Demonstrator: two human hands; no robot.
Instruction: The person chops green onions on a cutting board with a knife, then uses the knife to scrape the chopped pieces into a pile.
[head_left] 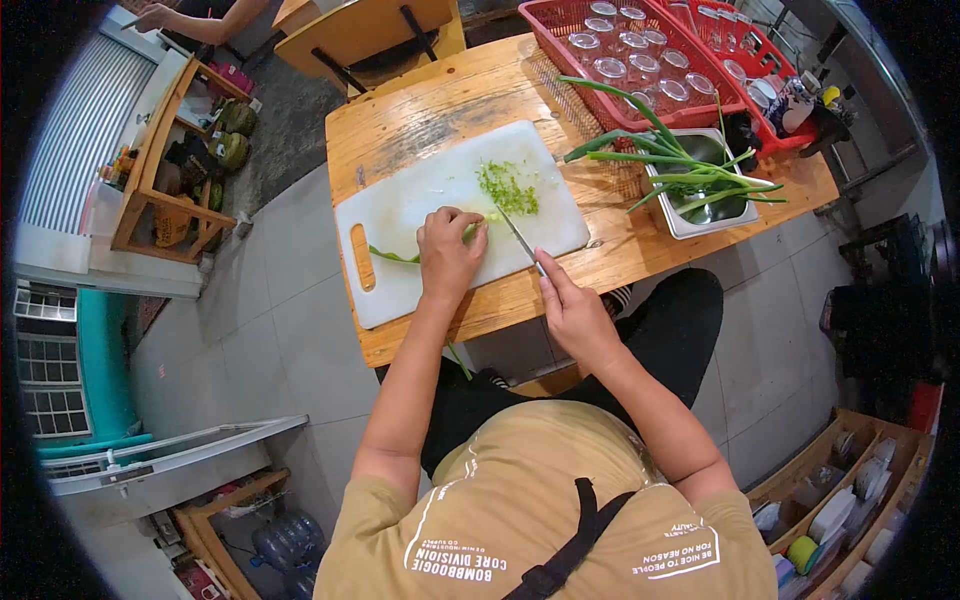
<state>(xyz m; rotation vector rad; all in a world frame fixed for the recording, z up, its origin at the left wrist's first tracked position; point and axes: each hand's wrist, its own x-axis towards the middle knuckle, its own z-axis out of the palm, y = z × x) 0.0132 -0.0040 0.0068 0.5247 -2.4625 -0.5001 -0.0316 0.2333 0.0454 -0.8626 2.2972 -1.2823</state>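
Note:
My left hand (452, 250) is closed around green onion stalks (393, 256) on the white cutting board (400, 295), and their green ends trail out to the left. In my right hand (575, 310) is a knife (521, 240), its blade angled down to the board just right of my left fingertips. Chopped green onion (510, 188) lies in a loose pile beyond the knife tip. Whole green onions (690, 165) rest across a metal container (690, 230) at the table's right, their tops sticking out over its rim.
The board lies on a wooden table (480, 85). A red crate (560, 75) of upturned glasses (640, 60) stands at the back right, with a second red basket (780, 140) beside it. A wooden chair (375, 45) is behind the table. Another person's arm (215, 22) shows at top left.

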